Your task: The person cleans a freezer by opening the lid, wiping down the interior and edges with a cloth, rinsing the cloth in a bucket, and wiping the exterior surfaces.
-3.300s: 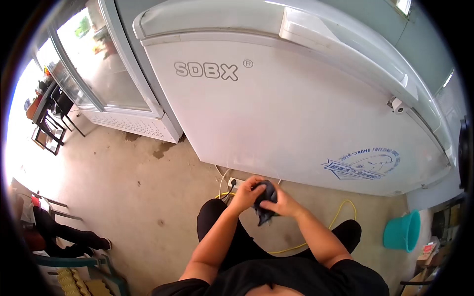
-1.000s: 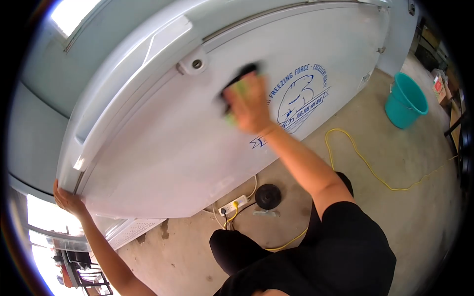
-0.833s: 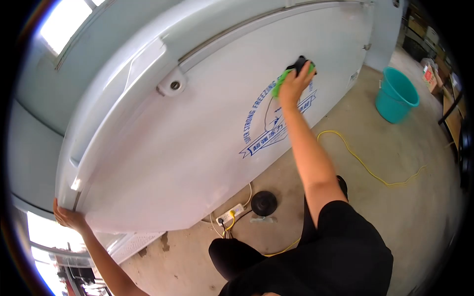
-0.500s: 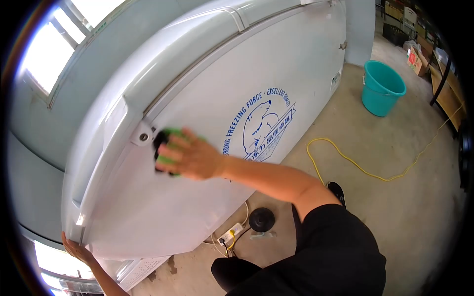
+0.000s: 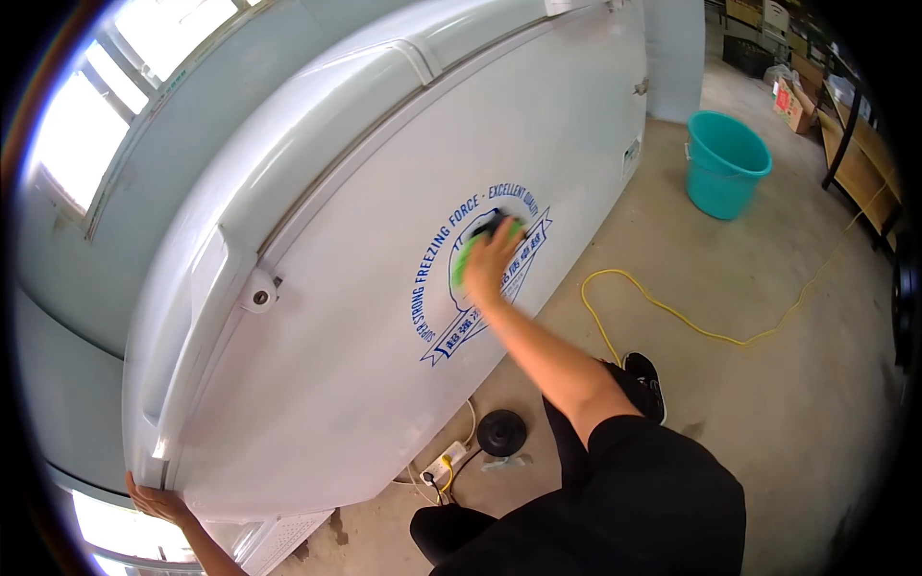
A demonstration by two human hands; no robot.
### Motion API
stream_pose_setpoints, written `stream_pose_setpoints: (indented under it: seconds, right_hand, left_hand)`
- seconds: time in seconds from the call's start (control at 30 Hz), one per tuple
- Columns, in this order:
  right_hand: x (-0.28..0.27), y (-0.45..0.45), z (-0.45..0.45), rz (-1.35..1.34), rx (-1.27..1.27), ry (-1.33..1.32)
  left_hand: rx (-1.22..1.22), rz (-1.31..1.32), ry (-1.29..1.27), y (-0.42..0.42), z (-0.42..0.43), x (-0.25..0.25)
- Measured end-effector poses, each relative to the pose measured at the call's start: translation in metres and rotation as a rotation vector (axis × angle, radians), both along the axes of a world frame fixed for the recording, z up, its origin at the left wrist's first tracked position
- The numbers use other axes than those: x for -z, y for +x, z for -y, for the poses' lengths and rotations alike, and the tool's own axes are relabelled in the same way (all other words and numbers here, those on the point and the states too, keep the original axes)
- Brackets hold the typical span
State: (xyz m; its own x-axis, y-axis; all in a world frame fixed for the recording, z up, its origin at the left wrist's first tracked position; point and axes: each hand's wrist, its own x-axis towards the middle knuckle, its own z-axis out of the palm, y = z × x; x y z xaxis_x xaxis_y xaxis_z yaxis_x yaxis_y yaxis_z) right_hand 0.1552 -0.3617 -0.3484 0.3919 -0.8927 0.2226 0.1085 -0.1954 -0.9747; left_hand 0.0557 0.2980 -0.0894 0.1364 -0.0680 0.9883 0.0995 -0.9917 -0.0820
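A white chest freezer (image 5: 327, 326) with a blue polar-bear logo (image 5: 480, 269) fills the middle of the view. My right hand (image 5: 490, 264) is closed on a green and black cleaning pad (image 5: 465, 261), pressed to the front panel over the logo. The hand covers much of the pad and is slightly blurred. At the freezer's near left corner, my left hand (image 5: 158, 501) rests against the edge with its fingers stretched out. A keyhole lock (image 5: 259, 296) sits below the lid edge, left of my right hand.
A teal bucket (image 5: 725, 168) stands on the concrete floor at right. A yellow cord (image 5: 672, 309) snakes across the floor. By my feet lie a power strip (image 5: 445, 464) with plugs and a round black object (image 5: 501, 433). Shelving (image 5: 855, 163) and boxes stand at far right.
My right hand has carried the green and black pad from beside the lock rightward across the panel onto the logo. The left hand stays at the corner. The view has shifted slightly.
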Motion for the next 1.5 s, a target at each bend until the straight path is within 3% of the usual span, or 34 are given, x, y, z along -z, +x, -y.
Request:
stream_pose_setpoints:
  seconds: [0.1, 0.2, 0.3, 0.37, 0.4, 0.5, 0.57, 0.63, 0.67, 0.7, 0.8, 0.87, 0.93, 0.97, 1.03, 1.1, 1.13, 1.2, 1.27, 1.37, 1.43, 1.5]
  right_hand:
    - [-0.073, -0.040, -0.055, 0.172, -0.180, -0.622]
    - [-0.131, -0.010, 0.000, 0.392, -0.005, -0.824]
    - [-0.138, 0.037, 0.117, 0.379, 0.243, -0.651]
    - [-0.082, 0.062, 0.178, 0.264, 0.383, -0.350]
    - [-0.052, 0.056, 0.183, 0.261, 0.289, -0.097]
    - [0.058, 0.062, 0.142, -0.014, 0.350, 0.086]
    - [0.057, 0.037, 0.078, -0.145, 0.226, 0.320]
    - [0.016, 0.007, 0.021, -0.092, 0.007, 0.200]
    - [-0.001, -0.001, 0.003, 0.022, -0.002, -0.080]
    - [-0.030, -0.011, 0.004, 0.059, -0.068, -0.288]
    - [-0.106, -0.003, 0.066, 0.327, -0.022, -0.666]
    - [-0.132, 0.027, 0.139, 0.344, 0.099, -0.734]
    - [-0.122, 0.058, 0.224, 0.328, 0.293, -0.696]
    - [-0.097, 0.068, 0.260, 0.300, 0.359, -0.598]
    - [-0.012, 0.081, 0.303, 0.187, 0.291, -0.155]
    - [0.072, 0.084, 0.282, -0.030, 0.281, 0.183]
    - [0.078, 0.069, 0.253, -0.072, 0.185, 0.248]
    - [0.050, 0.049, 0.189, -0.113, 0.030, 0.217]
    - [-0.011, 0.023, 0.166, 0.007, -0.110, -0.247]
    - [-0.093, 0.030, 0.239, 0.382, -0.074, -0.736]
    - [-0.101, 0.062, 0.313, 0.451, 0.040, -0.775]
    - [-0.075, 0.075, 0.385, 0.302, 0.136, -0.630]
  left_hand:
    - [-0.008, -0.054, -0.015, -0.006, 0.005, -0.001]
    - [0.040, -0.078, -0.098, -0.010, 0.013, -0.002]
    - [0.018, -0.095, -0.028, -0.010, -0.007, -0.002]
    - [-0.005, -0.100, 0.029, -0.005, -0.021, -0.003]
    - [-0.001, -0.100, 0.034, -0.004, -0.018, -0.004]
    - [-0.007, -0.133, 0.013, -0.012, -0.014, -0.002]
    - [0.085, -0.218, -0.014, -0.018, -0.012, -0.008]
    - [0.133, -0.317, -0.052, -0.026, -0.011, -0.017]
    - [0.176, -0.419, -0.089, -0.031, -0.009, -0.023]
    - [0.007, -0.472, 0.043, -0.041, -0.007, -0.033]
    - [-0.103, -0.372, 0.016, -0.042, -0.034, -0.048]
    - [0.061, -0.257, -0.150, -0.058, 0.070, -0.062]
    - [0.042, -0.240, -0.079, -0.060, 0.117, -0.067]
    - [0.085, -0.235, -0.012, -0.065, 0.191, -0.061]
    - [0.154, -0.263, 0.140, -0.068, 0.323, -0.043]
    - [0.195, -0.310, 0.396, -0.059, 0.414, -0.032]
    - [0.212, -0.325, 0.566, -0.050, 0.448, -0.031]
    - [0.289, -0.341, 0.685, -0.029, 0.517, -0.037]
    - [0.273, -0.332, 0.712, -0.001, 0.569, -0.044]
    - [0.333, -0.403, 0.588, 0.033, 0.631, -0.052]
    - [0.312, -0.454, 0.557, 0.048, 0.654, -0.054]
    - [0.296, -0.514, 0.531, 0.063, 0.667, -0.057]
